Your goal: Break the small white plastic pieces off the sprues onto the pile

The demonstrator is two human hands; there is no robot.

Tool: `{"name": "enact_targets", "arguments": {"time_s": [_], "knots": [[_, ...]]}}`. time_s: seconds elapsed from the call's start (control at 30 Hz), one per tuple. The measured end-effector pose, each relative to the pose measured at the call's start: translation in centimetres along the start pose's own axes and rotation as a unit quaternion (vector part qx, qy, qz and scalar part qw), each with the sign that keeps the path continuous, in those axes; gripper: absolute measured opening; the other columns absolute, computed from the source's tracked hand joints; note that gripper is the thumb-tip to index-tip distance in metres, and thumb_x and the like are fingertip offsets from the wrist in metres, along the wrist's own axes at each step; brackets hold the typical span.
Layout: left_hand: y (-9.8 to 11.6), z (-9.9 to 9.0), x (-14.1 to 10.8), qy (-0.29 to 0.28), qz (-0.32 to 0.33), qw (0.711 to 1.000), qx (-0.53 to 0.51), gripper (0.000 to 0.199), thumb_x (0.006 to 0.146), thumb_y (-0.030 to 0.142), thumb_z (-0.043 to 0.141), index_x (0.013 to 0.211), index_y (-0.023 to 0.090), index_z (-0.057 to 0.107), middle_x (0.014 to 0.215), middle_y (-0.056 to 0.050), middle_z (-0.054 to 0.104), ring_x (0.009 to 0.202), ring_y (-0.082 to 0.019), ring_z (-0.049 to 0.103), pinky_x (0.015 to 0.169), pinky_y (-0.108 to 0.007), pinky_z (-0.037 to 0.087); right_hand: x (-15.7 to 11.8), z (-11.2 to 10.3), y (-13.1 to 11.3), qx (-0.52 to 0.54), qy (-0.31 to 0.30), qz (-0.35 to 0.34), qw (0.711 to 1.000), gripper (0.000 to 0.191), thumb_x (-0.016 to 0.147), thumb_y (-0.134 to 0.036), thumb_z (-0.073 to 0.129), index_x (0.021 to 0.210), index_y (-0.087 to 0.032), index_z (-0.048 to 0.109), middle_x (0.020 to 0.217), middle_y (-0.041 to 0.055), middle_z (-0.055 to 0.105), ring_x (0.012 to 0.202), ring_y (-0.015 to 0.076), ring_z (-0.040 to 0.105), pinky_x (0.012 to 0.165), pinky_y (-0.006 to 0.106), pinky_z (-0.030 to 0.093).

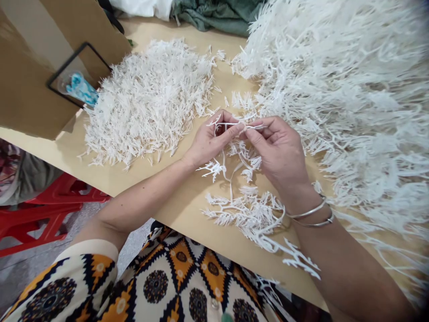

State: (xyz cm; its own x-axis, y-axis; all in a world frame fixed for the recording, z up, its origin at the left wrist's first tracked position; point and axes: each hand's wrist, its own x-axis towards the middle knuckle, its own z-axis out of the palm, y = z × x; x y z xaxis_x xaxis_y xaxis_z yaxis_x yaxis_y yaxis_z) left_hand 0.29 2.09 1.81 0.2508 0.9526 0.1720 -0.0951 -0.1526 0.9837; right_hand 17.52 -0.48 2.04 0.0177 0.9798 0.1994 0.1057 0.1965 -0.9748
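Observation:
Both hands meet over the middle of the tan table (187,197), fingertips nearly touching. My left hand (214,136) pinches a thin white branched plastic sprig (231,123) between thumb and fingers. The other end of the white pieces is pinched by my right hand (276,145), with thin tips sticking out past its thumb. Below the hands hang or lie more white sprigs (214,169); whether they join the held one cannot be told. Nearer the table's front edge lies a loose bunch of white branches (248,212).
A heap of short white pieces (154,98) lies at left, beside a cardboard box (43,58) and a cup with blue-white contents (80,88). A larger pile of long white branches (355,98) fills the right. Green cloth (217,15) lies behind; red stools (40,214) stand lower left.

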Motion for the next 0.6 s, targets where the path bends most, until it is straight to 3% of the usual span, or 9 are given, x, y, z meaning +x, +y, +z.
{"name": "enact_targets", "arguments": {"time_s": [0.2,0.4,0.5,0.6], "knots": [[-0.2,0.1,0.1,-0.035,0.014,0.999,0.007,0.041,0.091,0.060,0.076,0.093,0.021,0.065,0.085,0.000,0.069,0.071,-0.009,0.058,0.069,-0.027,0.048,0.6,-0.4,1.2,-0.043,0.042,-0.016,0.998,0.016,0.088,-0.032,0.078,0.090,-0.027,0.063,0.082,-0.0017,0.069,0.076,0.0182,0.070,0.081,0.041,0.064],[-0.3,0.3,0.2,-0.046,0.000,0.999,0.005,0.045,0.087,0.064,0.080,0.093,0.022,0.063,0.081,0.001,0.065,0.068,-0.010,0.059,0.067,-0.028,0.048,0.1,-0.3,0.1,-0.236,0.070,-0.085,0.966,0.013,0.089,-0.019,0.070,0.088,-0.029,0.062,0.088,0.0002,0.069,0.085,0.0218,0.067,0.097,0.048,0.060],[-0.3,0.3,0.3,-0.051,0.000,0.999,0.005,0.047,0.086,0.066,0.078,0.092,0.022,0.062,0.080,0.002,0.064,0.067,-0.009,0.057,0.066,-0.028,0.047,0.3,-0.2,0.5,-0.232,0.062,-0.079,0.967,0.014,0.088,-0.018,0.069,0.086,-0.029,0.061,0.081,-0.0014,0.068,0.076,0.0199,0.064,0.088,0.045,0.061],[0.2,0.3,0.1,-0.055,0.018,0.998,0.003,0.048,0.089,0.068,0.075,0.093,0.022,0.061,0.077,0.003,0.063,0.067,-0.009,0.056,0.067,-0.028,0.047,1.3,-1.2,1.8,-0.163,0.075,-0.034,0.983,0.014,0.085,-0.019,0.073,0.085,-0.029,0.063,0.076,-0.0023,0.067,0.068,0.0181,0.064,0.076,0.041,0.061]]}}
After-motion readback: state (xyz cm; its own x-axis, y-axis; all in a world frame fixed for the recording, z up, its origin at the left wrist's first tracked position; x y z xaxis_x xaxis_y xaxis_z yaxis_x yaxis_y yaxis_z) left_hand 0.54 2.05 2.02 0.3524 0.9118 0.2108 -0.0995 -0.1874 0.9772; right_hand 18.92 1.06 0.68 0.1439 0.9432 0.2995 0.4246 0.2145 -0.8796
